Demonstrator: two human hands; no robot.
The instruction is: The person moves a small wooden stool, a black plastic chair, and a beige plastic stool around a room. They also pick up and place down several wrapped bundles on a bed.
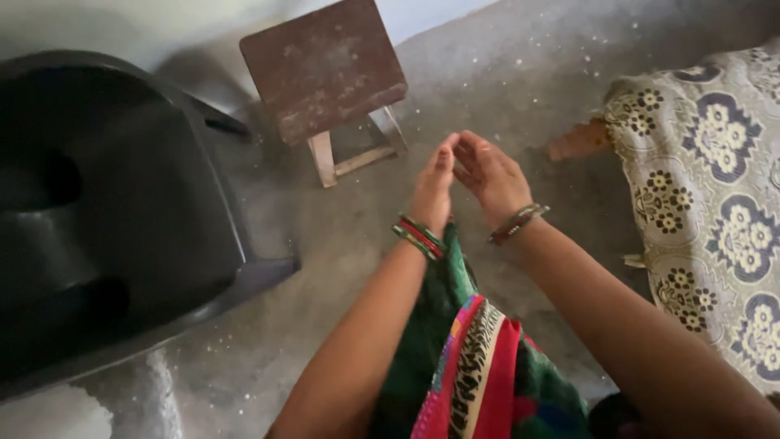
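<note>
My left hand [433, 185] and my right hand [490, 175] are raised together over the grey floor, fingertips touching near the top. The left hand is flat with fingers straight; the right hand's fingers curl slightly toward it. Neither hand holds anything that I can see. Each wrist carries red and green bangles [420, 236]. A green, pink and red patterned cloth [471, 358] drapes below and between my forearms.
A small brown wooden stool [325, 69] stands just beyond my hands. A large dark plastic chair [106, 211] fills the left side. A bed with a floral cover [715, 187] lies at the right, its wooden leg [577, 142] showing. The speckled concrete floor [325, 244] lies between.
</note>
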